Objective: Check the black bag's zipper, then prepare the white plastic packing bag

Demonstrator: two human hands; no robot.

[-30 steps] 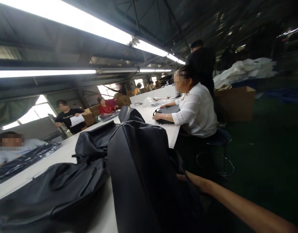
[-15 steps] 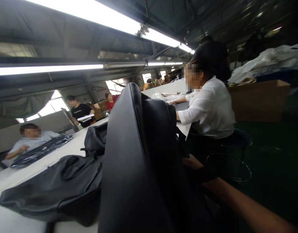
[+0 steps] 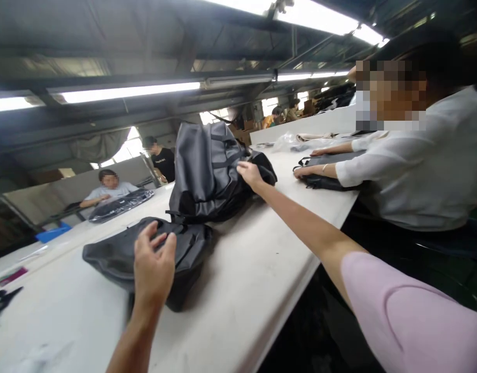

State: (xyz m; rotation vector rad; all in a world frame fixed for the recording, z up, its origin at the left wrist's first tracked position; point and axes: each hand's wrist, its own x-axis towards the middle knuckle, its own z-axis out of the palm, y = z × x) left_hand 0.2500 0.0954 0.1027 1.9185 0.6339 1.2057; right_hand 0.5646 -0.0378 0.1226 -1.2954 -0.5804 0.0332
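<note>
A dark grey backpack (image 3: 207, 171) stands piled on the white table (image 3: 254, 280), leaning on another dark bag beneath it. My right hand (image 3: 249, 174) reaches far out and grips its right edge. A second dark backpack (image 3: 117, 254) lies flat nearer to me. My left hand (image 3: 155, 267) hovers over its near end with fingers spread, holding nothing.
A person in a white shirt (image 3: 409, 160) sits at my right, hands on a flat dark bag (image 3: 324, 171). Across the table sit and stand other workers (image 3: 110, 189) with a bagged dark item (image 3: 120, 204). A blue tray (image 3: 54, 232) and small items lie at far left.
The backpack that I held upright close to the camera now sits farther out on the table. My right arm has stretched out with it. My left hand has come into view.
</note>
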